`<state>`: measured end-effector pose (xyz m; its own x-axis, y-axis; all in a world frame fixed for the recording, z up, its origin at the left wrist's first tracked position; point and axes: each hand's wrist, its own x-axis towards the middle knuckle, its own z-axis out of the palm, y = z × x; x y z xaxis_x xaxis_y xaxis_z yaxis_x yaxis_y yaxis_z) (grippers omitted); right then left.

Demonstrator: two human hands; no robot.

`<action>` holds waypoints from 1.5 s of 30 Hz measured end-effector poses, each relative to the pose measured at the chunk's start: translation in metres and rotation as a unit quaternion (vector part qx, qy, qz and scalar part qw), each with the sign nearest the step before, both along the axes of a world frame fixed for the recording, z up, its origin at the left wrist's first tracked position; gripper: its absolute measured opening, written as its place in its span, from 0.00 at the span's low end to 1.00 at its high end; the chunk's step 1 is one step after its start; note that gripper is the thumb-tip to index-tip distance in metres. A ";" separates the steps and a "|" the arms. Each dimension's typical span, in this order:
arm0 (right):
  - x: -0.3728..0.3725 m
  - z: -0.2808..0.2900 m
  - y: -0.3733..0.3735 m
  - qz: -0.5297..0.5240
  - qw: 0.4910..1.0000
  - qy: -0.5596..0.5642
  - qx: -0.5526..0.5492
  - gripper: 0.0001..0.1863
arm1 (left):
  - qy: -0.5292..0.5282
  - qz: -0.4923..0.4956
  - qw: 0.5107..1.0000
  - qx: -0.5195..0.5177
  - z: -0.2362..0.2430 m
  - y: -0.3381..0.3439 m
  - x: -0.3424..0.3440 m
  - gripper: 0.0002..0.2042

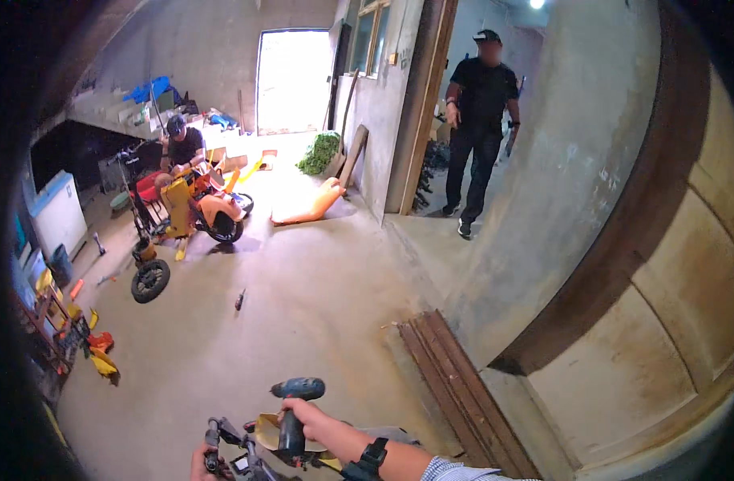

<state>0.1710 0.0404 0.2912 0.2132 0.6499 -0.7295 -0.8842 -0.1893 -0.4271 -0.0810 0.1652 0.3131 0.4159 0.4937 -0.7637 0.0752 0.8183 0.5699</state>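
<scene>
My right hand [306, 413] is wrapped round the grip of a blue and black cordless drill [301, 388]. The drill's body lies across the top of my fist, with its nose toward the left. Below it is the front of a scooter or small motorbike, with a dark handlebar [237, 437] and yellowish body parts. My left hand [200, 463] is closed on the grip at the handlebar's left end; the lower picture edge cuts off part of it. A black band circles my right wrist.
A partly stripped orange and yellow scooter [210, 204] stands at the left, a person [186, 148] crouching behind it. Another person [483, 104] stands in the doorway. Brown planks [455, 377] lie by the right wall. A small tool [239, 300] lies on the floor.
</scene>
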 end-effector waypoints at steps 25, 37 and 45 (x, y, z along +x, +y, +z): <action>0.081 0.015 -0.043 -0.174 0.977 0.111 0.061 0.06 | 0.282 -0.289 0.910 0.098 0.135 -0.009 0.122 0.11; 0.041 0.025 -0.037 -0.083 0.938 0.195 0.275 0.08 | 0.305 -0.410 0.820 0.257 0.178 -0.053 0.171 0.12; 0.044 0.040 -0.044 -0.168 0.929 0.130 0.304 0.13 | 0.255 -0.467 0.799 0.279 0.174 -0.084 0.189 0.13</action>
<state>0.2148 -0.0035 0.3315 0.3460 0.8872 -0.3052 -0.9381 0.3215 -0.1291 0.1078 0.0815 0.4868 0.5065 0.4724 -0.7213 0.8444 -0.1021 0.5260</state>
